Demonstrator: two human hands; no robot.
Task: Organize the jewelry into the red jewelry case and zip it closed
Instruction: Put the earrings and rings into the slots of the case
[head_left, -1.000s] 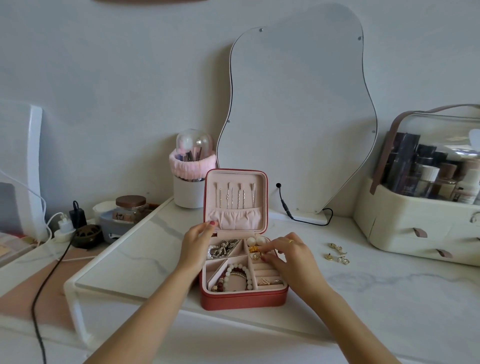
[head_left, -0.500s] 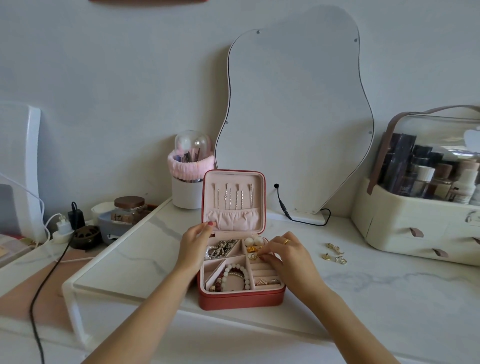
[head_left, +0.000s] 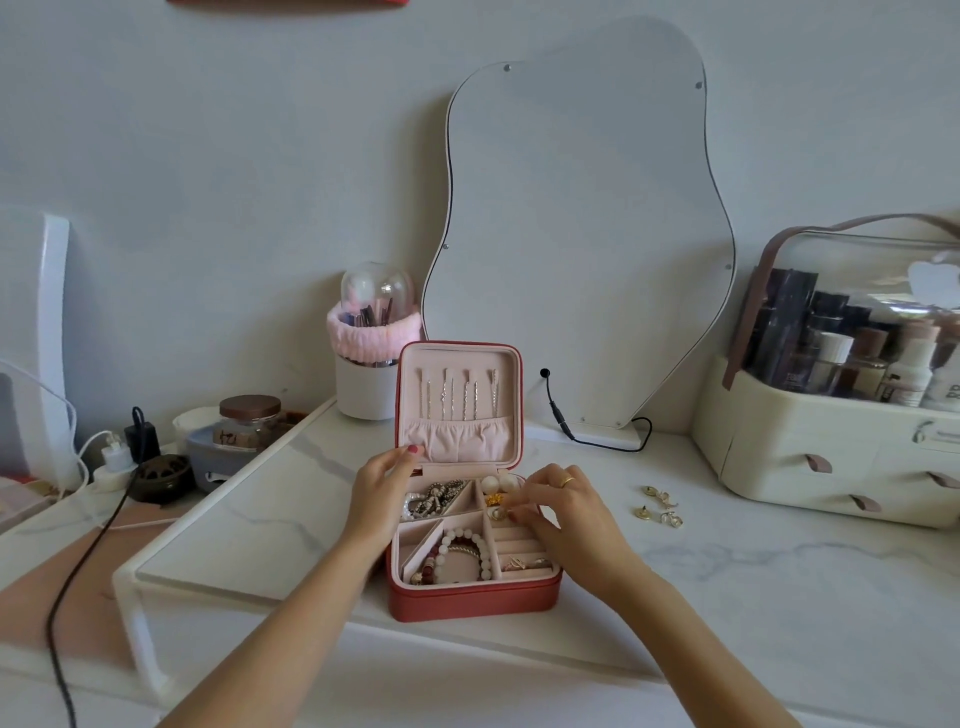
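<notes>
While the red case (head_left: 470, 600) sits open at centre frame on the white table (head_left: 779, 597), lid upright, the left hand (head_left: 378, 493) holds the lid's lower left corner w/ curled fingers. The right hand (head_left: 571, 512) is over the tray's right side, fingertips pinching a small gold ring (head_left: 497, 513); the hand hides the compartments under it. Bead bracelet (head_left: 465, 551) lies in the lower middle section, chains (head_left: 434, 496) upper left. Loose earrings (head_left: 658, 505) lie right of the case, too small to make out. Organizer (head_left: 831, 462) at right edge is cut off.
</notes>
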